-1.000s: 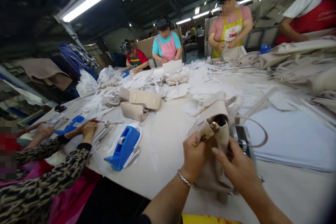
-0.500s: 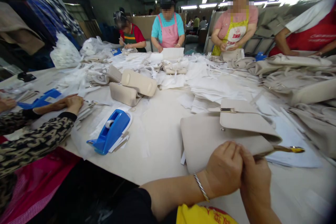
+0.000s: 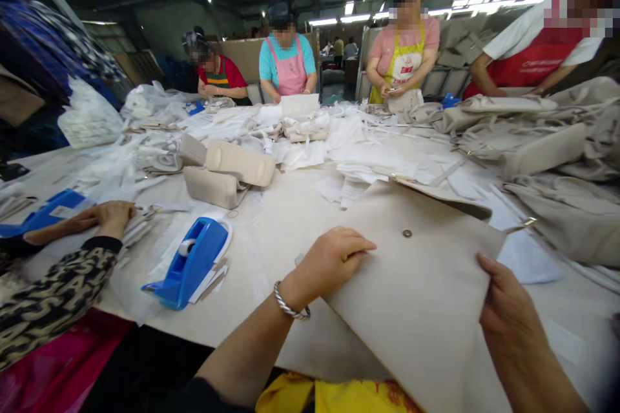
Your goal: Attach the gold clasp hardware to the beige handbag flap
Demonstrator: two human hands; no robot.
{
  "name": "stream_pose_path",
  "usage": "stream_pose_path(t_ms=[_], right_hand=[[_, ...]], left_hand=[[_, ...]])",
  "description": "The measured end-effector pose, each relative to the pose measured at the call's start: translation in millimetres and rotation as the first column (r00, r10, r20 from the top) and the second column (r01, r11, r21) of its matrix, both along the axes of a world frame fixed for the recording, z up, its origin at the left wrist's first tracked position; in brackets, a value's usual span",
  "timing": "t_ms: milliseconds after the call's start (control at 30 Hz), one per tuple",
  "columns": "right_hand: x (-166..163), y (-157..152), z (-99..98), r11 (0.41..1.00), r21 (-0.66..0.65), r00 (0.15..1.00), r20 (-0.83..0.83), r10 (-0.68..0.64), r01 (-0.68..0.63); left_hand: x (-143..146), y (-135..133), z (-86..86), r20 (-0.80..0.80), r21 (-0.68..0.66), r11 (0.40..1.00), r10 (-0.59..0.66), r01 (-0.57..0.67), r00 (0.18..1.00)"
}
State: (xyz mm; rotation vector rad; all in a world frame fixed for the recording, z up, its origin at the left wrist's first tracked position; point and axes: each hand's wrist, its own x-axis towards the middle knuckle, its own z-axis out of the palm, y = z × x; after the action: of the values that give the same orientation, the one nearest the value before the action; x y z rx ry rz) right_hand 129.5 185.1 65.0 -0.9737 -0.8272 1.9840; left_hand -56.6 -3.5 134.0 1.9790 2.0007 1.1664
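Beige bag (image 3: 416, 297) between both hands

Reference: blue tape dispenser (image 3: 186, 263). Bare table (image 3: 285, 219) runs from its right side to the beige bag panel (image 3: 411, 284), passable. Beyond it, two beige rolls (image 3: 227, 174) block the way. To its left, a co-worker's hand (image 3: 109, 218) and paper strips (image 3: 140, 226) obstruct.

Both hands (image 3: 334, 258) (image 3: 506, 306) apart (fingers curled, gripping).

Beige bag (image 3: 421, 297) lower edge beyond the frame's bottom
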Motion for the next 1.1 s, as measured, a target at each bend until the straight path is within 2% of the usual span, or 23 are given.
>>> stream_pose_path(t_ms=[100,233,367,467,633,867,967,1100], right_hand=[[-3.6,-4.1,-10.9,0.990,-0.080,0.991,0.061,0.117,-0.112],[-8.2,-17.2,-26.9,0.967,-0.103,0.970,0.047,0.240,-0.234],[-7.7,-27.3,-34.2,0.958,-0.054,0.958,0.034,0.285,-0.282],[-6.8,-30.6,-32.1,0.958,-0.041,0.957,0.051,0.287,-0.285],[-6.7,-35.4,-24.6,0.966,0.002,0.963,0.067,0.259,-0.260],[-5.5,-40.9,-22.9,0.962,0.042,0.961,0.073,0.265,-0.269],[-6.0,-41.7,-21.3,0.962,0.053,0.962,0.070,0.265,-0.268],[-6.5,-41.9,-19.8,0.962,0.058,0.962,0.084,0.261,-0.267]], left_hand=[[-0.3,5.4,-2.9,0.020,-0.095,0.995,-0.015,0.017,1.000],[-0.1,25.5,-24.2,0.070,-0.206,0.973,0.119,-0.103,0.990],[0.2,36.7,-51.4,0.069,-0.278,0.955,0.130,-0.106,0.989],[3.3,37.1,-63.5,0.114,-0.298,0.946,0.166,-0.125,0.979],[5.7,35.1,-69.8,0.204,-0.319,0.940,0.188,-0.116,0.961],[3.4,33.9,-80.6,0.436,-0.361,0.930,0.240,-0.075,0.867],[4.6,33.2,-79.0,0.411,-0.366,0.928,0.222,-0.063,0.884],[7.6,31.0,-70.5,0.260,-0.342,0.935,0.192,-0.096,0.946]])
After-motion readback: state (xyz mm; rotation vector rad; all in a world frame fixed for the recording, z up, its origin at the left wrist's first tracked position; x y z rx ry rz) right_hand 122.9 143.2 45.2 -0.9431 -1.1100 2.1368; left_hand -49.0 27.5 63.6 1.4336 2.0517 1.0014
